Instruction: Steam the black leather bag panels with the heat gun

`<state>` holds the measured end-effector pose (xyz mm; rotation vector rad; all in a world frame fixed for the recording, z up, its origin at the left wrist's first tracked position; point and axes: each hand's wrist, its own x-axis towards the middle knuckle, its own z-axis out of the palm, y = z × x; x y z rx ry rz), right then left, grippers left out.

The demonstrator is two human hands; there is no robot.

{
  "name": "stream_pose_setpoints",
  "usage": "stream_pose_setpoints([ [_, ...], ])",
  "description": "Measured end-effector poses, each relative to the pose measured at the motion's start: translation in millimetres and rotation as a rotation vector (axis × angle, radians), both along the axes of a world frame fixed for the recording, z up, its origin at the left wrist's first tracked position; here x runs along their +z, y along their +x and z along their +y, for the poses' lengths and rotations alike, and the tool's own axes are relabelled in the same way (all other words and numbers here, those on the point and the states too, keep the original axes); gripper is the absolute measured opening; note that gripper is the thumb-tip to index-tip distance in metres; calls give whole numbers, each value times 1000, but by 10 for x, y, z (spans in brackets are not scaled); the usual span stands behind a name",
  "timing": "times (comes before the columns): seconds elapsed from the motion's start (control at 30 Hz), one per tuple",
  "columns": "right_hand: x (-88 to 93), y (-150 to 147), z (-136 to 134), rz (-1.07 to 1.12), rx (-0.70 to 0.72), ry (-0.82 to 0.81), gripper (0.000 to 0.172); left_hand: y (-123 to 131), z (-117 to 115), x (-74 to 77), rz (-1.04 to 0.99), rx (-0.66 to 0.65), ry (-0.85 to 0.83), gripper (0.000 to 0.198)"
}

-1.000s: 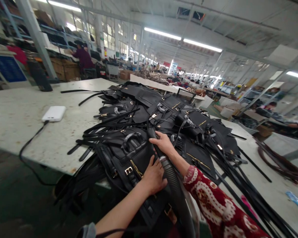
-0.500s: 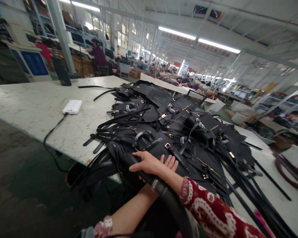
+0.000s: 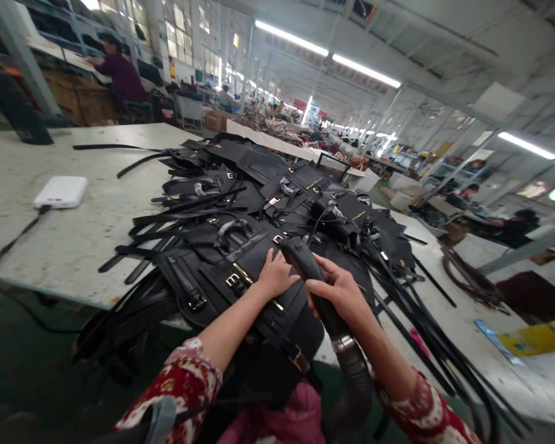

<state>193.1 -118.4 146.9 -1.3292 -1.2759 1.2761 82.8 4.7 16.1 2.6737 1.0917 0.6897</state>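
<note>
A heap of black leather handbags point(image 3: 268, 209) with gold buckles and long straps covers the middle of a white worktable point(image 3: 74, 240). My left hand point(image 3: 274, 274) lies flat, fingers apart, on the nearest black bag point(image 3: 222, 271) at the table's front edge. My right hand point(image 3: 340, 290) is wrapped round the black nozzle point(image 3: 305, 262) of a ribbed vacuum hose point(image 3: 356, 376). The nozzle tip sits just right of my left hand, over the bag. Both sleeves are red with a white pattern.
A white power bank point(image 3: 61, 192) with a black cable point(image 3: 9, 253) lies at the table's left. Loose black straps point(image 3: 444, 345) trail off to the right. A person in dark red point(image 3: 120, 77) works at the back left; others sit at the far right.
My right hand has swung the hose nozzle from the bag's left side up and to the right. My left hand has come out from under that arm onto the bag's top.
</note>
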Motion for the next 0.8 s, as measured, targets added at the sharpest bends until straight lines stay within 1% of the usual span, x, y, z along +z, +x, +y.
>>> stream_pose_setpoints([
  [0.1,-247,262,-550,81,-76,-105,69,-94,161,65,-2,-90,-46,43],
  [0.17,-443,323,-869,132,-68,-192,72,-213,167,138,-2,-135,-57,41],
  [0.2,-526,329,-999,155,-57,-221,72,-280,127,187,-16,-141,-49,38],
  [0.27,-635,315,-1190,200,-36,-254,71,-418,-44,294,-107,-104,-20,34],
  [0.33,-662,284,-1289,233,-24,-271,71,-557,-309,361,-265,-2,-11,30],
  [0.37,-651,269,-1308,241,-23,-278,72,-627,-457,360,-342,66,-26,28],
  [0.43,-605,242,-1297,243,-20,-295,74,-764,-735,274,-417,184,-80,26],
  [0.47,-582,229,-1271,242,-16,-301,74,-826,-848,196,-411,200,-107,26],
  [0.53,-561,203,-1188,243,8,-306,71,-925,-997,13,-380,181,-141,24],
  [0.6,-582,167,-1074,237,45,-299,65,-980,-1047,-144,-384,159,-153,22],
  [0.67,-632,112,-940,234,83,-275,59,-999,-1034,-226,-431,165,-158,20],
  [0.73,-683,33,-803,230,96,-230,57,-1002,-1007,-238,-478,162,-182,20],
  [0.8,-713,-62,-682,214,96,-212,61,-1007,-1004,-210,-519,151,-228,19],
])
